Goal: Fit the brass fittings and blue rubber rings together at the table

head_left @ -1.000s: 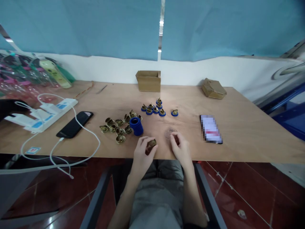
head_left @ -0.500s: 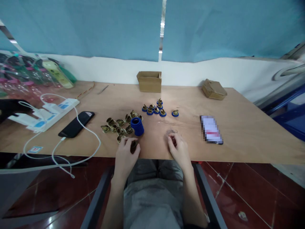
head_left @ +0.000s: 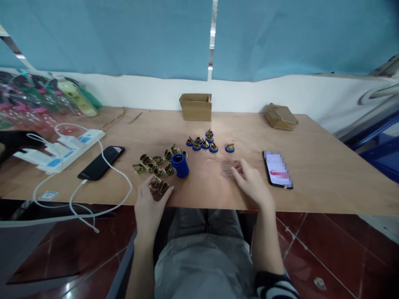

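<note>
My left hand (head_left: 149, 207) is at the near edge of the table, its thumb and fingers round a small brass-coloured fitting (head_left: 163, 187) with a raised flap. Just beyond lies a group of similar brass fittings (head_left: 158, 160). A leaning stack of blue rings (head_left: 180, 167) stands to the right of them. My right hand (head_left: 252, 182) is over the table, fingertips curled together beside a small heap of thin wire pieces (head_left: 226, 171). Whatever is between those fingertips is too fine to make out. Farther back sit several brass fittings with blue rings round their bases (head_left: 205, 144).
An open cardboard box (head_left: 196, 109) and a closed one (head_left: 281, 117) stand at the back. A lit phone (head_left: 277, 169) lies right; a dark phone (head_left: 101, 162), white power strip (head_left: 71, 150) and cables lie left. Bottles (head_left: 76, 97) fill the far left corner.
My left hand has moved left with the brass fitting, towards the loose group. My right hand has shifted right and slightly away from me, uncovering the thin wire pieces.
</note>
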Available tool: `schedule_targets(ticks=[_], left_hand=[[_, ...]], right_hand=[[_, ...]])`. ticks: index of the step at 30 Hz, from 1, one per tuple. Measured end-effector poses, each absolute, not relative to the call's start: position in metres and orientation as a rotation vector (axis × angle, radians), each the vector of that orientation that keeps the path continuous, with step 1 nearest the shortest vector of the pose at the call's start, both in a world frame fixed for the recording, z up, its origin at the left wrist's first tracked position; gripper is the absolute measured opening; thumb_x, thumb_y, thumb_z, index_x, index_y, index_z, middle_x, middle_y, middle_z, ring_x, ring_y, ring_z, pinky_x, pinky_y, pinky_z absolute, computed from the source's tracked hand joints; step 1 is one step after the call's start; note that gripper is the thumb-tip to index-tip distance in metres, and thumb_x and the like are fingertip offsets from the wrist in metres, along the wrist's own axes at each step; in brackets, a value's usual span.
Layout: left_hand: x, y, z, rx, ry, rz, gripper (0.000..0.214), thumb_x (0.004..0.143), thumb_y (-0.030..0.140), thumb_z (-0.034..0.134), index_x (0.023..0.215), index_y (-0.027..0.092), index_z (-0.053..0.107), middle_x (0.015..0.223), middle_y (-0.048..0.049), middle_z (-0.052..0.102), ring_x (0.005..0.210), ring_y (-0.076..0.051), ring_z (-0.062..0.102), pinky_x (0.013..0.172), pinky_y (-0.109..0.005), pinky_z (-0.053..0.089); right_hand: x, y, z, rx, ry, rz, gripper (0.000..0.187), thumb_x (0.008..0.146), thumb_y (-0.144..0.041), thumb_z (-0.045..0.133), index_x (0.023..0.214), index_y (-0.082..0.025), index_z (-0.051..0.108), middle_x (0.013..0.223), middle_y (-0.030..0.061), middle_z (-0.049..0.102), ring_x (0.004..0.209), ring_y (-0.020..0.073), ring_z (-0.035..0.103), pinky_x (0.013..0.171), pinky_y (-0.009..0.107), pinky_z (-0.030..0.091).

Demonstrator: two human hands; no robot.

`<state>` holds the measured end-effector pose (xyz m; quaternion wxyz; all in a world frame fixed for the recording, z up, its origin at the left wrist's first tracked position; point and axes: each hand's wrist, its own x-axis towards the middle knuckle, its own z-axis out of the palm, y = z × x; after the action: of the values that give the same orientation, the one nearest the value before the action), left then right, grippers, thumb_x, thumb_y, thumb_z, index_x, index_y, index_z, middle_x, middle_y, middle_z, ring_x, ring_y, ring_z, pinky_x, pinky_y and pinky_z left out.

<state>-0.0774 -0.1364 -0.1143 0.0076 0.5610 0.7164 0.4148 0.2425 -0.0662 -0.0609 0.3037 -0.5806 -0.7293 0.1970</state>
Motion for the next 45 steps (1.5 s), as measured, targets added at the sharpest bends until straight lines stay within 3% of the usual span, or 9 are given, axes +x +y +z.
schedule_targets(ticks=[4, 7, 10, 16, 21, 26, 31, 36, 45], left_hand=[[-0.078, -0.139, -0.114, 1.742, 2.287, 1.391, 0.075, 0.082, 0.055, 0.076, 0.142, 0.018, 0.049, 0.117, -0.0113, 0.062, 0.086, -0.023, 0.064, 0.079, -0.04, 0.057], [-0.07, -0.141, -0.113, 1.805, 2.271, 1.57, 0.07, 0.083, 0.045, 0.078, 0.14, 0.015, 0.05, 0.118, -0.0129, 0.06, 0.095, -0.024, 0.063, 0.084, -0.041, 0.057], [-0.051, -0.142, -0.112, 1.935, 2.113, 1.737, 0.06, 0.083, 0.033, 0.078, 0.135, 0.016, 0.053, 0.122, -0.014, 0.061, 0.107, -0.026, 0.064, 0.091, -0.043, 0.057], [0.003, -0.143, -0.115, 1.954, 1.7, 1.753, 0.036, 0.09, 0.019, 0.069, 0.125, 0.019, 0.059, 0.106, -0.008, 0.068, 0.099, -0.02, 0.069, 0.094, -0.039, 0.058], [0.039, -0.14, -0.115, 1.575, 1.519, 1.635, 0.017, 0.098, 0.026, 0.058, 0.113, 0.019, 0.064, 0.102, -0.0079, 0.073, 0.092, -0.018, 0.073, 0.087, -0.034, 0.061], [0.066, -0.124, -0.099, 1.197, 1.194, 1.44, 0.04, 0.098, 0.036, 0.059, 0.134, 0.018, 0.054, 0.125, -0.0148, 0.073, 0.106, -0.022, 0.075, 0.098, -0.041, 0.06], [0.074, -0.122, -0.08, 1.131, 0.946, 1.336, 0.04, 0.096, 0.043, 0.063, 0.126, 0.016, 0.062, 0.132, -0.0151, 0.071, 0.124, -0.027, 0.068, 0.109, -0.042, 0.054], [0.058, -0.13, -0.082, 1.335, 0.908, 1.304, 0.043, 0.097, 0.047, 0.061, 0.129, 0.018, 0.06, 0.137, -0.0152, 0.066, 0.13, -0.026, 0.064, 0.111, -0.039, 0.052], [0.038, -0.13, -0.087, 1.304, 0.93, 1.458, 0.028, 0.095, 0.036, 0.067, 0.118, 0.022, 0.06, 0.112, -0.0075, 0.07, 0.106, -0.018, 0.071, 0.096, -0.031, 0.058]], right_hand=[[0.26, -0.017, -0.05, -1.632, -1.965, 0.301, 0.028, 0.099, -0.031, 0.052, 0.122, -0.017, 0.059, 0.093, 0.0121, 0.076, 0.08, 0.028, 0.07, 0.075, 0.037, 0.049], [0.263, 0.022, -0.045, -1.663, -2.1, 0.193, 0.032, 0.098, -0.026, 0.052, 0.126, -0.013, 0.06, 0.097, 0.0148, 0.076, 0.081, 0.0272, 0.069, 0.075, 0.035, 0.047], [0.261, 0.053, -0.043, -1.655, -2.295, 0.25, 0.038, 0.094, -0.016, 0.055, 0.132, -0.015, 0.059, 0.098, 0.0106, 0.077, 0.082, 0.0229, 0.067, 0.075, 0.031, 0.044], [0.256, 0.073, -0.045, -1.7, -2.348, 0.247, 0.007, 0.089, -0.013, 0.066, 0.086, -0.018, 0.07, 0.086, 0.0088, 0.073, 0.077, 0.0206, 0.063, 0.067, 0.028, 0.037], [0.253, 0.041, -0.022, -1.535, -2.314, 0.284, 0.005, 0.091, -0.021, 0.066, 0.086, -0.02, 0.067, 0.076, 0.0025, 0.068, 0.069, 0.0177, 0.057, 0.066, 0.028, 0.036], [0.237, -0.042, -0.008, -1.239, -1.929, 0.555, 0.022, 0.096, -0.037, 0.063, 0.081, -0.022, 0.066, 0.069, 0.0002, 0.064, 0.062, 0.0162, 0.052, 0.063, 0.03, 0.038], [0.214, -0.109, -0.047, -1.104, -1.594, 0.904, 0.015, 0.094, -0.038, 0.067, 0.089, -0.024, 0.066, 0.074, 0.0002, 0.063, 0.066, 0.0171, 0.055, 0.064, 0.031, 0.045], [0.197, -0.123, -0.075, -1.031, -1.484, 0.858, 0.023, 0.094, -0.032, 0.068, 0.116, -0.028, 0.064, 0.084, -0.0002, 0.06, 0.073, 0.0175, 0.056, 0.073, 0.033, 0.05], [0.176, -0.13, -0.079, -1.018, -1.536, 0.547, 0.015, 0.096, -0.022, 0.066, 0.11, -0.027, 0.069, 0.092, 0.0021, 0.065, 0.081, 0.0191, 0.062, 0.077, 0.036, 0.054]])
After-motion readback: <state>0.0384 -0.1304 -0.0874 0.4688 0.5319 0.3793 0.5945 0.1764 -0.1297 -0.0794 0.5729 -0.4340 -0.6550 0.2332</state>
